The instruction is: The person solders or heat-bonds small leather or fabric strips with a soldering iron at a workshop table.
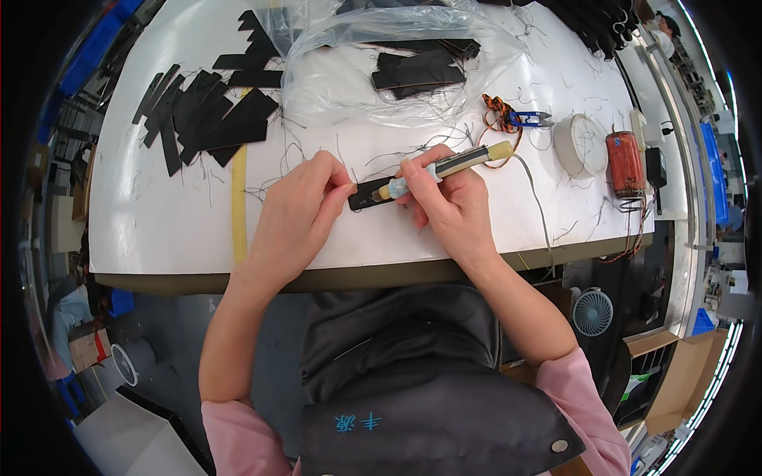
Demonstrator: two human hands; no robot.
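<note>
White-topped worktable [175,238] fills the upper view. Clear plastic bag [325,89] at its far side, loose black strips [226,131] piled to the left. Left hand [295,213]: thumb and index tips pinched together at the near strip's left end; can't tell if strip or a thread is between them. Right hand [464,216]: fingers closed around a corded pen-type tool [460,163], pen grip, tip pointing left and down. Red thread spool [625,163] and white roll [579,147] stand well right of the hands. Single black strip [361,197] lies between the hands, tool tip over it; contact unclear. Blue-handled thread snips [528,119] beyond the tool.
</note>
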